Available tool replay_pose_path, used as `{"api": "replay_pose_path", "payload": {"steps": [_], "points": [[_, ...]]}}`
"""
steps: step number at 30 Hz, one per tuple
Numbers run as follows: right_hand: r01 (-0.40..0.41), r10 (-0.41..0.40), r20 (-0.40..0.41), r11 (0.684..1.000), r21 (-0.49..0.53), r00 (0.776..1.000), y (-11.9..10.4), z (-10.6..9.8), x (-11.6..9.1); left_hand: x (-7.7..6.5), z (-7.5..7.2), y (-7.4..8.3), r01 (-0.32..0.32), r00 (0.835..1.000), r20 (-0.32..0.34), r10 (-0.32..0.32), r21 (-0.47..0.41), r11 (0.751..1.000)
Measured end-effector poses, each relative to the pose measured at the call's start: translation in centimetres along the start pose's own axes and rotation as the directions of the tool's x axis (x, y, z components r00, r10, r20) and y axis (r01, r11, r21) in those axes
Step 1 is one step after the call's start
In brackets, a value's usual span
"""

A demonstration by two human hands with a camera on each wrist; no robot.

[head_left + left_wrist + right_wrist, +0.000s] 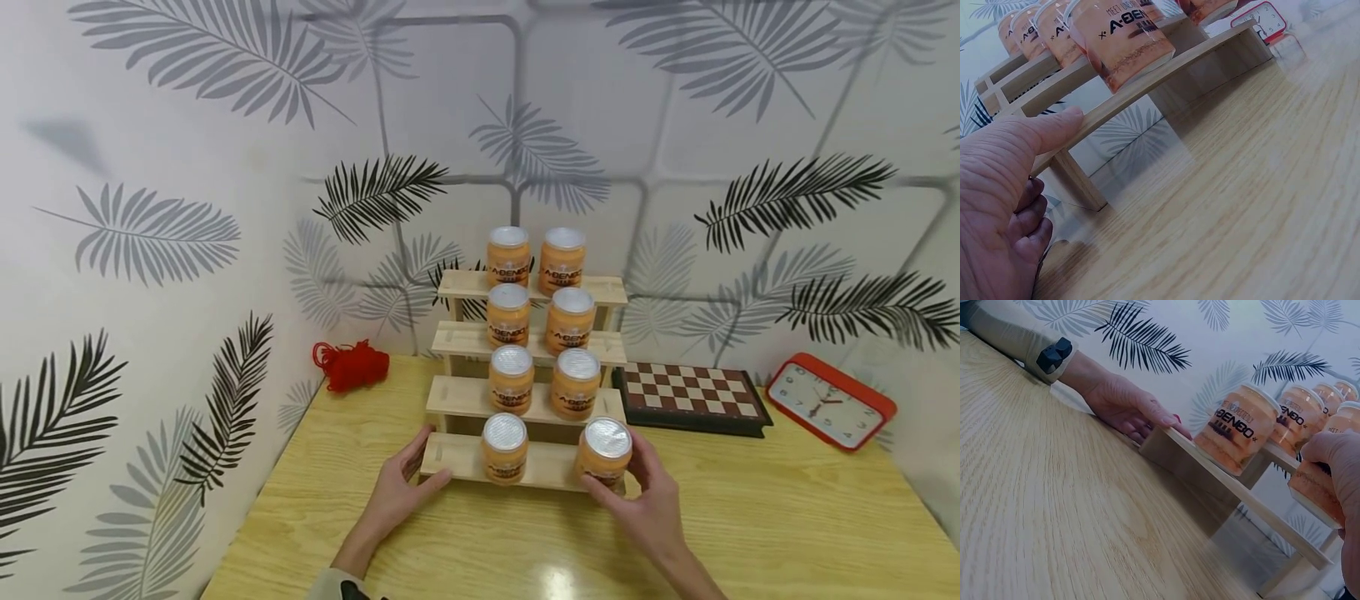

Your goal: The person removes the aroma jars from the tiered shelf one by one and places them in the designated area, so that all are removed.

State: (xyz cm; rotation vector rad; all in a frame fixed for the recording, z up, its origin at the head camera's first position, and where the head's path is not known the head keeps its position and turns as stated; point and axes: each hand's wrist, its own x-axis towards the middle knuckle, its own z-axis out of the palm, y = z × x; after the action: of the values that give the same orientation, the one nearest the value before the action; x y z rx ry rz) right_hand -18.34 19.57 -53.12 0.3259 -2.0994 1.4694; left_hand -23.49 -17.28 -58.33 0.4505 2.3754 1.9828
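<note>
From where I stand, the person's right hand (648,500) is part-closed round a can (606,457), thumb across its front and fingers on its far side, at the right end of the bottom step of a wooden rack (452,454). I can't tell whether that can's base touches the step. The left hand (400,486) grips the rack's bottom step at its left end, thumb along the front edge, the other fingers curled in below.

The rack stands around the middle of the table (330,462), towards its back edge, with four steps and two cans to each. The other can (505,454) on the bottom step sits a little left of the step's middle; the pairs above rise behind in two rough columns, all upright.

Some red yarn (356,367) lies near the table's back left corner. A chessboard (690,398) lies just beside the rack, along the back edge, and a red clock (831,402) leans near the back right corner.
</note>
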Motion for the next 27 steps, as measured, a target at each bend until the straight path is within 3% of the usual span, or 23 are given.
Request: {"api": "replay_pose_path", "payload": {"steps": [16, 27], "points": [[-0.032, 0.025, -0.074, 0.995, -0.098, 0.997, 0.9, -3.7, -0.4, 0.1, 0.2, -0.2, 0.012, 1.000, -0.008, -0.012, 0.002, 1.000], [-0.025, -0.005, -0.166, 0.984, -0.174, 0.986, 2.6, -5.7, 1.1, 0.0, 0.0, -0.1, 0.004, 0.999, -0.034, -0.003, 0.013, 1.000]]}}
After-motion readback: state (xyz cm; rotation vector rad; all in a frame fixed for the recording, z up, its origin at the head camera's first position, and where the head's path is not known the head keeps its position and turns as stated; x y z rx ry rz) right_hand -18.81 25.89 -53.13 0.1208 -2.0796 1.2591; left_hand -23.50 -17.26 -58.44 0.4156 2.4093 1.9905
